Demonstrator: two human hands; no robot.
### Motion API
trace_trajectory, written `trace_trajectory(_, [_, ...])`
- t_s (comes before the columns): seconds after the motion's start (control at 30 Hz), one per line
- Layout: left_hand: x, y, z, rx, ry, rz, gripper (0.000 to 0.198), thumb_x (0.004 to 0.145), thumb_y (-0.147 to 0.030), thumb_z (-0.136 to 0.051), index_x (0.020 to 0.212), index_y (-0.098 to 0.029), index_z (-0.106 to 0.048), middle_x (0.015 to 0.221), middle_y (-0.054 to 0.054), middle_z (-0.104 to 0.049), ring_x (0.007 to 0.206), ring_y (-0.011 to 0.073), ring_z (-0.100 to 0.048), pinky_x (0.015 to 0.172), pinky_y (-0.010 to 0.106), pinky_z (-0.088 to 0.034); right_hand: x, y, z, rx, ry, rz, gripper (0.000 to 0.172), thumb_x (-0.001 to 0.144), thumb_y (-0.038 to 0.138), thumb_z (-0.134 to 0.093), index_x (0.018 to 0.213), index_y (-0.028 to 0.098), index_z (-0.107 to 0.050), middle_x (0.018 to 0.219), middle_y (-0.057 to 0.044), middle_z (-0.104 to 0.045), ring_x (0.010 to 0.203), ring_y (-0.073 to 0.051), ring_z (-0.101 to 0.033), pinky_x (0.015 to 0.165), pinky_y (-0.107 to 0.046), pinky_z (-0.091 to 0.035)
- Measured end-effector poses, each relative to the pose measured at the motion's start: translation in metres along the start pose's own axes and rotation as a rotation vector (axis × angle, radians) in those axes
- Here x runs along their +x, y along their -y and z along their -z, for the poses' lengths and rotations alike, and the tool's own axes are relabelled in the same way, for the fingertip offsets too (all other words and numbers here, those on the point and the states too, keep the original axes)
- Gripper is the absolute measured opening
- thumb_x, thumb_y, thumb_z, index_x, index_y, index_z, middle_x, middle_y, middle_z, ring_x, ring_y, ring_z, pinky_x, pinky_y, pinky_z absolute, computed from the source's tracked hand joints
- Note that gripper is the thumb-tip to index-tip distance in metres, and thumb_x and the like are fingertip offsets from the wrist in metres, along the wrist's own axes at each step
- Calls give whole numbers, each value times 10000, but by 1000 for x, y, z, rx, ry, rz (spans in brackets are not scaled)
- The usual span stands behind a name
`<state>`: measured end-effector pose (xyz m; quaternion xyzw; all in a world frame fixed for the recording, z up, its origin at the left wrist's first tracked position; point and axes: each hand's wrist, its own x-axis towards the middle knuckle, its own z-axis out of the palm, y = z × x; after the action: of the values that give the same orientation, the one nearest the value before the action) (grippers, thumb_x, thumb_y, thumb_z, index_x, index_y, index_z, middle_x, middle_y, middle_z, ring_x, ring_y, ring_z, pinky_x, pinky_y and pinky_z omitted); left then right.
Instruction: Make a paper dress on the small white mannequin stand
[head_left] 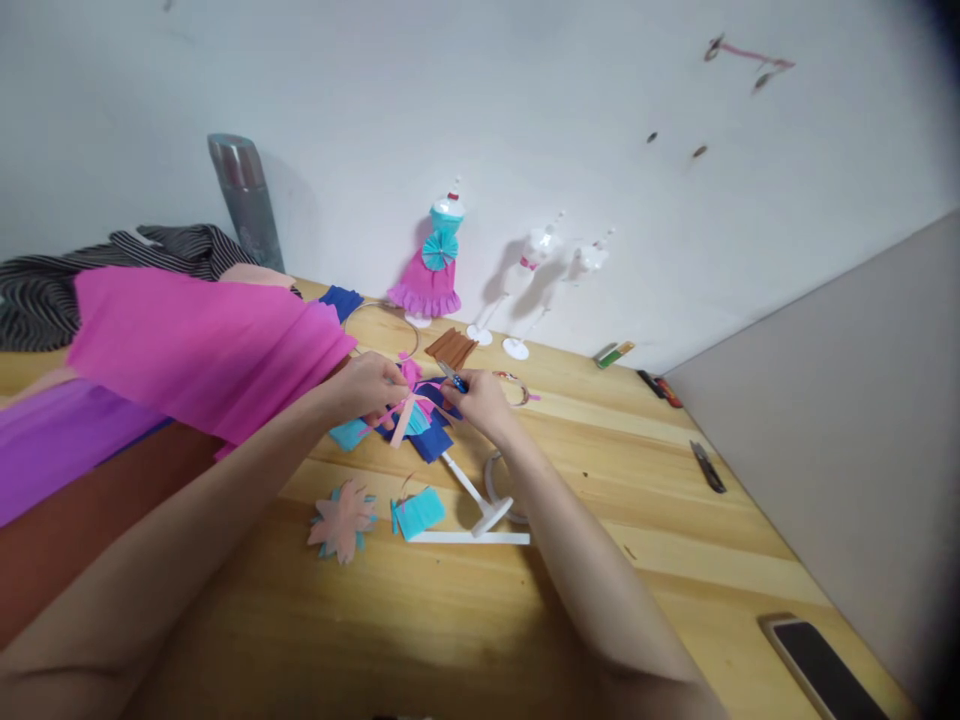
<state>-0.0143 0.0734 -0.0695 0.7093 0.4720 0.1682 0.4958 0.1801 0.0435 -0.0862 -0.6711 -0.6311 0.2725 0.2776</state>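
My left hand (371, 388) pinches a narrow peach paper strip (403, 424) over a pile of cut pieces in dark blue, pink and turquoise. To its right, my right hand (480, 402) is closed around a small blue-handled tool (454, 379) with a pale metallic tip; its exact kind is unclear. Below the hands lies a white doll stand (466, 482) on its side, dark blue paper (430, 444) around its upper end. A peach paper flower (343, 522) with turquoise edges and a folded turquoise piece (420, 513) rest on the table nearer me.
Against the wall stand a dressed mini mannequin (441, 250) and two white ones (536, 250). Large pink crepe paper (217, 340) covers the left side, by a grey flask (246, 200). A cutter knife (707, 467) and phone (821, 665) lie right; brown folded paper (451, 348) behind.
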Motion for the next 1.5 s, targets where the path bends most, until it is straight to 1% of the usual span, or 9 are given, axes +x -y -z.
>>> trace_trajectory(0.17, [1,7,-3,73,-39,-18,86,667,-217,-590,612,-152,-584,457,-26,-559,342,89,-506,337,164,-357,4,10,-4,-133,32,40,160,753,200,-560,600,160,-586,523,19,-522,510,-108,-435,499,-219,-294])
trace_trajectory(0.27, [-3,6,-4,102,4,-14,69,653,-172,-550,591,-153,-571,397,-43,-503,353,103,-527,345,160,-362,3,12,-2,-214,50,35,154,762,186,-566,621,151,-616,522,5,-535,505,-115,-426,506,-233,-282])
trace_trajectory(0.4, [-4,6,-6,124,68,-6,108,622,-114,-496,643,-144,-597,432,-39,-548,394,122,-578,376,167,-410,0,11,0,-282,75,13,134,769,168,-578,669,131,-659,550,-16,-581,507,-118,-448,506,-233,-286])
trace_trajectory(0.6, [0,9,-5,170,41,15,111,645,-108,-478,662,-147,-581,466,-29,-553,420,123,-593,392,168,-423,5,11,-2,-305,88,10,166,808,198,-565,732,117,-689,599,-14,-621,520,-105,-474,503,-210,-303])
trace_trajectory(0.77, [-7,1,-5,223,56,25,95,611,-79,-482,586,-153,-537,412,-30,-516,415,136,-578,404,181,-421,11,6,-6,-328,103,-2,143,790,166,-570,758,127,-704,590,-14,-623,505,-108,-480,505,-213,-310])
trace_trajectory(0.97, [-8,-4,-6,272,36,27,124,665,-90,-465,585,-149,-539,434,-15,-529,412,133,-573,433,195,-438,12,6,-7,-333,92,-5,155,813,191,-565,787,129,-705,628,-21,-642,555,-124,-526,516,-212,-324])
trace_trajectory(1.1, [-4,-2,-3,330,25,7,165,726,-163,-477,581,-145,-553,461,8,-556,456,138,-600,461,196,-441,14,8,-8,-347,88,-1,160,819,208,-570,781,135,-707,629,-24,-648,569,-130,-529,521,-214,-321])
trace_trajectory(1.27, [-7,-5,1,434,81,-25,188,703,-163,-488,527,-145,-551,412,1,-533,435,126,-564,481,193,-410,15,5,-9,-374,114,-11,147,803,195,-584,780,145,-721,640,-42,-671,568,-139,-544,521,-220,-322])
trace_trajectory(1.5, [-14,-16,11,495,197,0,170,715,-141,-455,602,-128,-581,540,48,-645,479,138,-607,475,183,-416,14,3,-7,-356,132,0,164,795,178,-573,808,133,-730,668,-51,-681,584,-145,-544,534,-225,-340])
